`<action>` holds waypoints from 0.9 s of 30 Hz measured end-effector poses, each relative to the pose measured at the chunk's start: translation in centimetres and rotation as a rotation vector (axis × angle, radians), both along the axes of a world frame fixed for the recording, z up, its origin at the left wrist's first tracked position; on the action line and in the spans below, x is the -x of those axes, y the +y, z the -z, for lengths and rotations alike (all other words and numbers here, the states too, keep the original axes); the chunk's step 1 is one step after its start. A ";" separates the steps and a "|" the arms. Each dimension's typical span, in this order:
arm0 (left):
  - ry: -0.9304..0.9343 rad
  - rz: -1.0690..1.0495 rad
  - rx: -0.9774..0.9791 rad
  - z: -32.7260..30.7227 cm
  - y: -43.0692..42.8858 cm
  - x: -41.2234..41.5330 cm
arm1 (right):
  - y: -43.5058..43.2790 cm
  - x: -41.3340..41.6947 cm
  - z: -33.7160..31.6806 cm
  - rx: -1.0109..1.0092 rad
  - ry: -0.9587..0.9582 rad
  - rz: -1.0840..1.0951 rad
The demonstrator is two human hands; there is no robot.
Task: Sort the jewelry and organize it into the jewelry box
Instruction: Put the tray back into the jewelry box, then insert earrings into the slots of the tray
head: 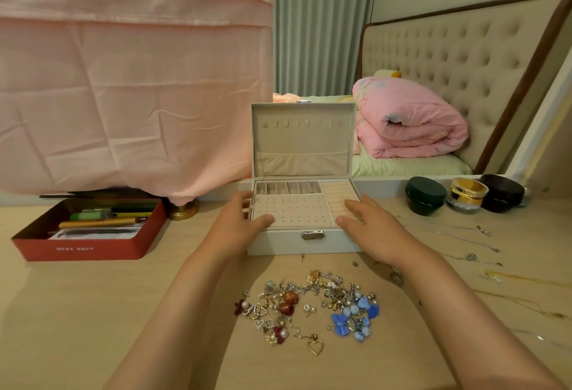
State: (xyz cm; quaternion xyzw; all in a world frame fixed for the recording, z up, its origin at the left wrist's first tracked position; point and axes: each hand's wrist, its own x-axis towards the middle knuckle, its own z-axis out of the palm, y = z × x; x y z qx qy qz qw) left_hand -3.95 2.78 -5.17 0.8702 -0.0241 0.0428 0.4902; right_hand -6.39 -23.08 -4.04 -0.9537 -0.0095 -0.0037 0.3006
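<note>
Risk: if the jewelry box (305,245) is dragged toward the wrists, its front wall would plough into the jewelry pile (309,306) and scatter small pieces. Left hand (240,222) and right hand (368,224) flank the open box, fingers loosely spread and fairly straight on its side rims, clamping nothing; whether they press or merely rest is unclear. The pile lies behind the fingertips, between the forearms.

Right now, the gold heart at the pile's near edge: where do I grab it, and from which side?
Pinch the heart by its lower point, coming in from the near side, probably. It lies flat, tip towards you, clear of the pile; its top joins a stud.
</note>
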 end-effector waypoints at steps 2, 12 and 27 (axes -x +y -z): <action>-0.008 0.003 -0.020 -0.2 0.1 0.0 | 0.0 0.1 0.0 0.006 -0.013 -0.003; -0.025 -0.039 -0.049 -0.2 0.5 0.4 | 0.1 0.1 0.6 -0.018 -0.028 -0.012; -0.076 0.498 -0.705 -1.1 -4.3 4.9 | 1.0 3.1 -3.4 0.576 0.114 -0.140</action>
